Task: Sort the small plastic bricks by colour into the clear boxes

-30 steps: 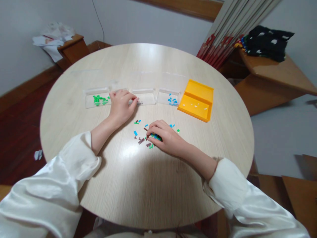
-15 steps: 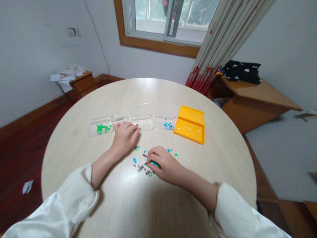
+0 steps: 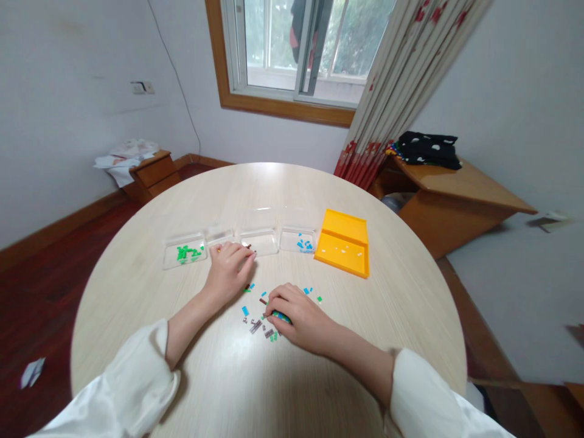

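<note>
My left hand (image 3: 228, 267) rests at the front left corner of a clear plastic tray (image 3: 267, 250), its fingers bent and close together. Dark brown bricks (image 3: 249, 246) lie in that tray by the fingertips; whatever the fingers pinch is hidden. My right hand (image 3: 298, 313) is curled around a clump of green and blue toy building bricks (image 3: 281, 316), low over the table. Loose pieces surround it: a blue brick (image 3: 245, 311), grey-brown bricks (image 3: 256, 326), green bricks (image 3: 273, 336) and a brown strip (image 3: 263, 301).
At the left stands a clear tray of green bricks (image 3: 186, 253); a small clear box (image 3: 219, 236) is partly behind my left hand. Rightward are a clear tray with blue bricks (image 3: 305, 244) and an open yellow case (image 3: 343, 226) holding small white pieces. All sit on a round table (image 3: 219, 377).
The view has tilted up a little, so everything sits lower in the picture. Both hands keep almost the same place relative to the trays and bricks.
</note>
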Tool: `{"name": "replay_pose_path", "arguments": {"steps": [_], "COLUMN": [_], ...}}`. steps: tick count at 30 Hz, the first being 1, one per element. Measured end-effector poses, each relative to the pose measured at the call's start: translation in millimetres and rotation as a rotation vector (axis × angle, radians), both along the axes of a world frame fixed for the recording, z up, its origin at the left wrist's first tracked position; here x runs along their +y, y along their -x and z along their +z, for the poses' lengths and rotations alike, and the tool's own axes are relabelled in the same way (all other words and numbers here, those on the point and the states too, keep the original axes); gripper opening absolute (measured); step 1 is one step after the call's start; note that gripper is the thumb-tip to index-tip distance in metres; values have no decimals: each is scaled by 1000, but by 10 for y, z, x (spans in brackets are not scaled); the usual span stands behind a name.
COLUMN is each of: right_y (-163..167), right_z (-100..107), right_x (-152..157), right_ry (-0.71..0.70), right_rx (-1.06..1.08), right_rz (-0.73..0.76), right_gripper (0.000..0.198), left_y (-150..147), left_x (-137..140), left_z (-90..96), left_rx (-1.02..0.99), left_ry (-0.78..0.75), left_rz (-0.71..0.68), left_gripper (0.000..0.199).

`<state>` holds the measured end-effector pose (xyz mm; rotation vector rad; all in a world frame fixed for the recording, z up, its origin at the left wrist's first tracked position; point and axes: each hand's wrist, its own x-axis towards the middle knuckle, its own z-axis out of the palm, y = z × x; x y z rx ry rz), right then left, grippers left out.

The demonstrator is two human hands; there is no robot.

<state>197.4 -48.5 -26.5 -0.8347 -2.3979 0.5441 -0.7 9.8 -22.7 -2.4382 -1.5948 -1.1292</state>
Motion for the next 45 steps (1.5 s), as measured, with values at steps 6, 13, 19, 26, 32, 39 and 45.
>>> {"name": "replay_pose_path", "arguments": {"steps": [6, 13, 19, 26, 32, 39, 45], "right_y": [11, 5, 20, 44, 43, 51, 54], "right_z": [-38, -26, -3, 24, 50, 17, 56], "right_x": [10, 1, -4, -29, -43, -32, -40], "right_ry": [-10, 3, 19, 10, 8, -10, 9], "right_rx": [-18, -41, -82, -80, -79, -86, -117], "right_rz": [-18, -25, -30, -35, -44, -54, -54], "right_gripper": [3, 3, 6, 9, 9, 9, 8], "left_y": [14, 24, 71, 108, 114, 133, 94], "left_x": [5, 13, 35, 54, 25, 30, 36], "left_z": [-26, -31, -54, -70, -31, -16, -25], "left_rx": [-5, -3, 8, 4, -1, 20, 40], "left_ry": [26, 14, -2, -9, 5, 28, 32], "left_rz": [-1, 12, 32, 56, 73, 82, 39], "left_gripper": [20, 19, 18, 18, 19, 18, 19]}}
